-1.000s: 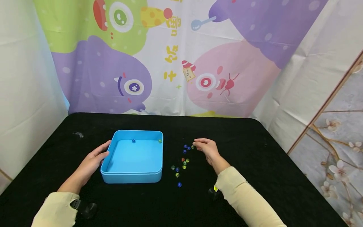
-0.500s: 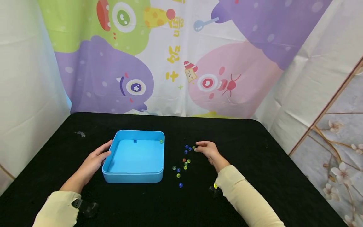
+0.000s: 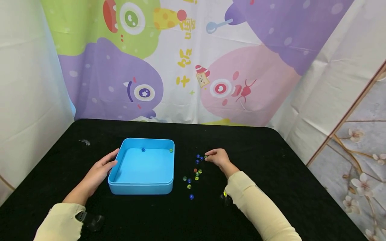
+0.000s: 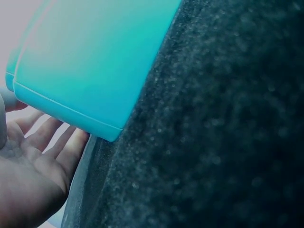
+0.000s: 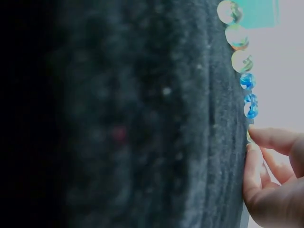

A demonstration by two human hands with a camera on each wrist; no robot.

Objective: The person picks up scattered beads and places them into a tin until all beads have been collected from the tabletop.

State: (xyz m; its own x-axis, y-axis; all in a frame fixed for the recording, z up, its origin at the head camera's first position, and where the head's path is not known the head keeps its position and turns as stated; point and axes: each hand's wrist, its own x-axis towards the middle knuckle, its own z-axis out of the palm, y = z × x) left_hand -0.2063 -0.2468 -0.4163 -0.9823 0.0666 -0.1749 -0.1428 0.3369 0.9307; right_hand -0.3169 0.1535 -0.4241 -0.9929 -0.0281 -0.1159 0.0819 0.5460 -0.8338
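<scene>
My left hand rests against the left wall of a square light-blue box, its fingers nearly straight along the outside. Inside that box are a blue marble and a green marble near the back wall. To the right of it, my right hand pinches a yellow-green marble between thumb and forefinger, low at the black cloth and mostly covered by the fingertips. Just left of those fingertips lie several blue marbles.
More glass marbles lie loose on the black table, among them a reddish marble, green ones and a nearer blue marble. A small clear scrap lies at the back left. A cartoon curtain hangs behind.
My right hand shifts slightly and its thumb and forefinger come together on the yellow-green marble. My left hand and the box stay in place; the head view drifts a little.
</scene>
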